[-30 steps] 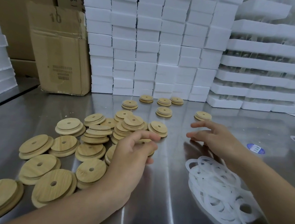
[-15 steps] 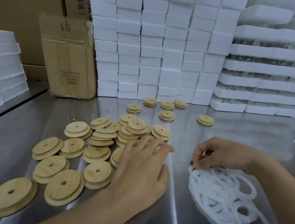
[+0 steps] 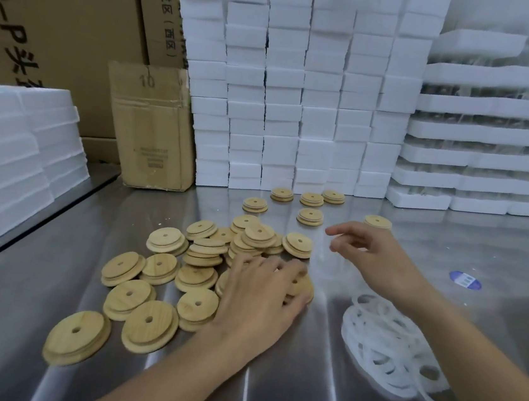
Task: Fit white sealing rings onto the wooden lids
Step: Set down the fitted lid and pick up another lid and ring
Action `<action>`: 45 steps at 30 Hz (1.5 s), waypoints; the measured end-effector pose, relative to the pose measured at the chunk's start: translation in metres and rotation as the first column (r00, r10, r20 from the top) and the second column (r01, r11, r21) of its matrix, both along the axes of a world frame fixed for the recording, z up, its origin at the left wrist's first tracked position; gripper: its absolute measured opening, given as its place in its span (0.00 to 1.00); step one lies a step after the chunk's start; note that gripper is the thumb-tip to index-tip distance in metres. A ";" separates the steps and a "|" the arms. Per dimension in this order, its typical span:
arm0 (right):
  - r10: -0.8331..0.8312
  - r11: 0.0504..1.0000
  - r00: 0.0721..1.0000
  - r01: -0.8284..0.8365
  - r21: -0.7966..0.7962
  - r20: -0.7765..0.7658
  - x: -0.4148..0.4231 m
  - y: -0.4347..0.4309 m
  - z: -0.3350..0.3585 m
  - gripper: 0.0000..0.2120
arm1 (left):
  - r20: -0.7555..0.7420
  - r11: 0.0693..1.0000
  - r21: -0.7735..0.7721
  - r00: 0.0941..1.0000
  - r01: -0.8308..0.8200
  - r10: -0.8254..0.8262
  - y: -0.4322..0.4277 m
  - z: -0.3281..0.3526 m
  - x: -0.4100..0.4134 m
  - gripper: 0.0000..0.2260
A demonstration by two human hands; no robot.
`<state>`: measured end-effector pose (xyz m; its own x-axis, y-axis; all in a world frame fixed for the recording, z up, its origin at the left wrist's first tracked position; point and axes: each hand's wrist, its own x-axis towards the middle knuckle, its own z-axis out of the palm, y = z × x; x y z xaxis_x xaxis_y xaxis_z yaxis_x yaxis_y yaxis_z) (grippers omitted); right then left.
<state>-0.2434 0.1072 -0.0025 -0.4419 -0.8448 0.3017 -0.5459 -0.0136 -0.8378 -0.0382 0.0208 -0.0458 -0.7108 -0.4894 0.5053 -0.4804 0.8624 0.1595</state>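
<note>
Several round wooden lids [image 3: 200, 248], each with a centre hole, lie loose and overlapping on the left half of the steel table [image 3: 268, 382]. My left hand [image 3: 261, 299] lies palm down with spread fingers on one lid [image 3: 307, 289] at the pile's right edge. A heap of white sealing rings [image 3: 382, 339] sits to the right of it. Above the table between that heap and the lids, my right hand [image 3: 372, 255] hovers with loosely bent fingers. No ring shows clearly between its fingertips.
A few separate lids [image 3: 310, 217] sit further back. Stacked white foam blocks [image 3: 284, 103] wall off the rear, with foam trays [image 3: 495, 134] at right and more foam [image 3: 15, 152] at left. A cardboard box [image 3: 152, 128] stands rear left. A blue sticker [image 3: 465, 280] marks the table.
My right hand reached forward, dropped onto the ring heap, and has now risen and moved left toward the lids. My left hand lowered from a raised grip to lying flat on a lid.
</note>
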 end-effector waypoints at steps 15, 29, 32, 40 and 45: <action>0.060 0.978 0.998 -0.056 -0.201 0.018 0.064 -0.013 -0.012 0.06 | -0.617 0.200 0.783 0.698 0.589 0.363 -0.028 0.021 0.017 0.24; 0.027 0.976 0.993 -0.050 -0.211 -0.111 0.062 -0.022 -0.030 0.07 | -0.611 0.473 0.726 0.783 0.498 0.114 -0.018 0.008 0.007 0.25; 0.025 0.976 0.993 -0.051 -0.213 -0.119 0.062 -0.022 -0.030 0.05 | -0.588 0.515 0.716 0.805 0.471 0.082 -0.017 0.007 0.007 0.21; 0.036 0.967 0.985 -0.078 -0.244 -0.171 0.057 -0.021 -0.029 0.05 | -0.549 0.645 0.636 0.835 0.424 -0.007 -0.013 0.009 0.009 0.16; 0.032 0.969 0.978 -0.080 -0.232 -0.204 0.052 -0.021 -0.031 0.04 | -0.483 0.707 0.595 0.873 0.381 -0.064 -0.009 0.010 0.011 0.18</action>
